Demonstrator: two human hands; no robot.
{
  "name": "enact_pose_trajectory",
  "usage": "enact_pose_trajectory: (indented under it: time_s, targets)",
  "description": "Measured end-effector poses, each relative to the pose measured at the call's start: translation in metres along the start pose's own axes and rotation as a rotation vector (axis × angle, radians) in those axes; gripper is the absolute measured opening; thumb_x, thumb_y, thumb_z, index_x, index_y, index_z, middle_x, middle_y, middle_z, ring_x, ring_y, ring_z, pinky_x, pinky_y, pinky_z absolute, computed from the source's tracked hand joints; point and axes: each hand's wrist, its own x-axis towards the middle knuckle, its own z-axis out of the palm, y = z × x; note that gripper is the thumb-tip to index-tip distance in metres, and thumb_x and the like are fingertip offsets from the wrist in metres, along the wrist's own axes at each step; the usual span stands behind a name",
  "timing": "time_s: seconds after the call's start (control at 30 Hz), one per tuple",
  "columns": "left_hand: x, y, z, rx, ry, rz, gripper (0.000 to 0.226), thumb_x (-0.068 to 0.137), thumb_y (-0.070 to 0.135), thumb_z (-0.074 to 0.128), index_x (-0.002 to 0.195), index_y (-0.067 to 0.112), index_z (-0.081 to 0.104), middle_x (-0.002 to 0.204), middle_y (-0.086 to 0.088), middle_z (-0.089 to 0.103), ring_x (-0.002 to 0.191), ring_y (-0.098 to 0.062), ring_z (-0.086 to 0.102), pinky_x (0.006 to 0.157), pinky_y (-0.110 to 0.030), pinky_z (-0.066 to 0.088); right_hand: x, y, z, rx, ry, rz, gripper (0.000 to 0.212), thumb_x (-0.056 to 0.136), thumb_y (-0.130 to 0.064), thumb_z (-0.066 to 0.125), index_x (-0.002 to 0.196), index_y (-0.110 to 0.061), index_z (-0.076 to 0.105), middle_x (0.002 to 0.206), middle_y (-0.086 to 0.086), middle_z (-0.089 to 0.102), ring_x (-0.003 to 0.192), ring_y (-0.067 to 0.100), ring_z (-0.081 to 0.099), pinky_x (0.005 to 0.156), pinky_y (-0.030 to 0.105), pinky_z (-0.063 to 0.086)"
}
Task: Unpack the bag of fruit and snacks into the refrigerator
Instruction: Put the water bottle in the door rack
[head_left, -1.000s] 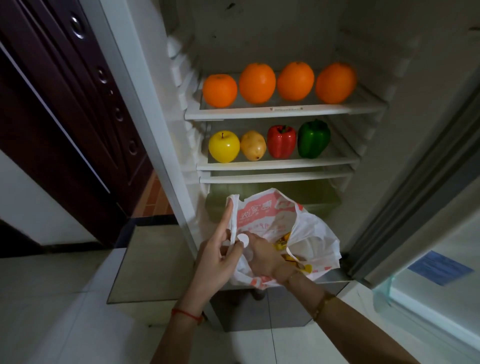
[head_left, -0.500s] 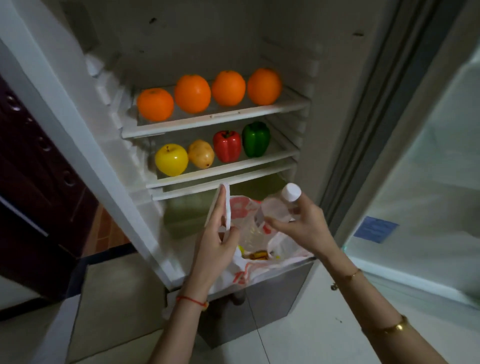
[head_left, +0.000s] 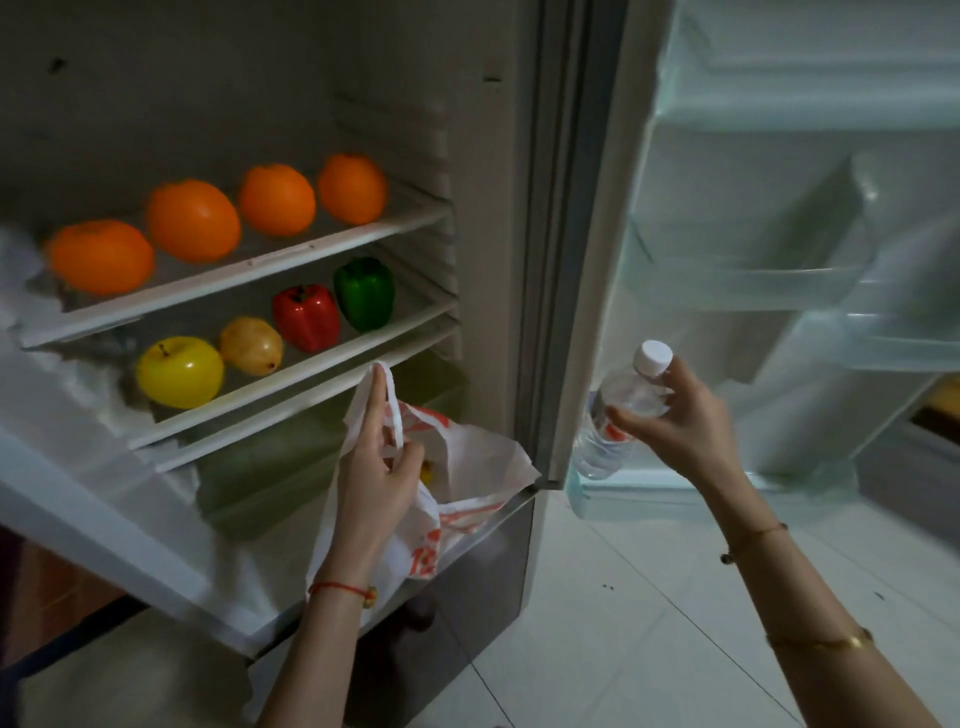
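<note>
A white plastic bag (head_left: 467, 467) with red print rests on the refrigerator's bottom ledge. My left hand (head_left: 374, 467) grips the bag's handle and holds it up. A yellow item shows inside the bag. My right hand (head_left: 670, 415) holds a clear water bottle (head_left: 618, 415) with a white cap, out to the right in front of the open door. On the upper shelf (head_left: 291, 254) sit several oranges (head_left: 193, 219). The lower shelf (head_left: 311, 374) carries a yellow apple (head_left: 179, 371), a pear (head_left: 251, 345), a red pepper (head_left: 306, 317) and a green pepper (head_left: 364, 292).
The refrigerator door (head_left: 779, 208) stands open to the right, with clear door bins (head_left: 753, 280). A greenish crisper drawer (head_left: 291, 457) lies under the lower shelf. White floor tiles (head_left: 623, 597) spread below. A dark cabinet edge is at the bottom left.
My right hand drew the bottle out of the bag and carried it right toward the door. The view swung right. My left hand kept hold of the bag handle.
</note>
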Motion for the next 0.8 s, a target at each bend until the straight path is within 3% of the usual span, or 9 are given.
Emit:
enact_pose_trajectory:
  time_s: [0.17,0.27,0.43,0.53,0.63,0.7,0.8]
  targets:
    - [0.003,-0.004,0.003,-0.005,0.011,0.02,0.08,0.097,0.019,0.059,0.151,0.055,0.012,0.141,0.029,0.022,0.086,0.011,0.059,0.069,-0.017,0.056,0.01,0.03,0.012,-0.066,-0.003,0.086,0.06,0.069,-0.036,0.083,0.118,-0.019,0.052,0.111,0.004,0.068,0.093,0.03,0.065,0.076,0.042,0.054]
    - [0.002,-0.005,0.001,0.01,0.018,0.021,0.08,0.097,0.021,0.058,0.148,0.06,0.01,0.146,0.026,0.025,0.078,0.009,0.059,0.069,-0.021,0.056,0.012,0.042,0.028,-0.082,-0.038,0.128,0.061,0.07,-0.032,0.084,0.12,-0.015,0.053,0.11,0.006,0.067,0.089,0.026,0.06,0.071,0.032,0.046]
    - [-0.003,-0.01,-0.003,0.034,0.039,0.031,0.083,0.096,0.019,0.06,0.148,0.06,0.01,0.148,0.019,0.035,0.077,0.004,0.056,0.07,-0.022,0.055,0.01,0.063,0.058,-0.092,-0.105,0.206,0.066,0.071,-0.031,0.085,0.123,-0.014,0.049,0.116,0.012,0.067,0.099,0.033,0.063,0.076,0.036,0.049]
    - [-0.005,-0.012,-0.005,0.036,0.045,0.011,0.085,0.095,0.014,0.06,0.15,0.057,0.011,0.136,0.027,0.038,0.074,0.004,0.052,0.072,-0.029,0.056,0.009,0.065,0.066,-0.12,-0.112,0.206,0.066,0.073,-0.034,0.083,0.125,-0.014,0.048,0.116,0.012,0.067,0.101,0.037,0.063,0.072,0.033,0.044]
    - [-0.007,-0.014,-0.006,0.022,0.039,-0.025,0.086,0.095,0.009,0.058,0.15,0.056,0.011,0.12,0.048,0.032,0.071,0.007,0.049,0.075,-0.035,0.056,0.013,0.065,0.067,-0.139,-0.13,0.212,0.068,0.073,-0.036,0.082,0.126,-0.015,0.046,0.117,0.011,0.066,0.101,0.037,0.063,0.072,0.032,0.043]
    - [-0.007,-0.013,-0.006,0.019,0.046,-0.027,0.086,0.095,0.01,0.058,0.15,0.057,0.011,0.128,0.045,0.032,0.069,0.011,0.052,0.075,-0.037,0.057,0.014,0.066,0.067,-0.153,-0.145,0.213,0.071,0.072,-0.037,0.083,0.128,-0.015,0.045,0.118,0.012,0.066,0.101,0.036,0.063,0.073,0.034,0.045]
    - [-0.007,-0.012,-0.005,0.018,0.059,-0.006,0.088,0.095,0.01,0.058,0.148,0.06,0.01,0.153,0.022,0.025,0.072,0.023,0.053,0.075,-0.033,0.056,0.013,0.063,0.067,-0.159,-0.167,0.197,0.075,0.071,-0.036,0.084,0.129,-0.012,0.043,0.121,0.015,0.064,0.104,0.039,0.062,0.079,0.041,0.05]
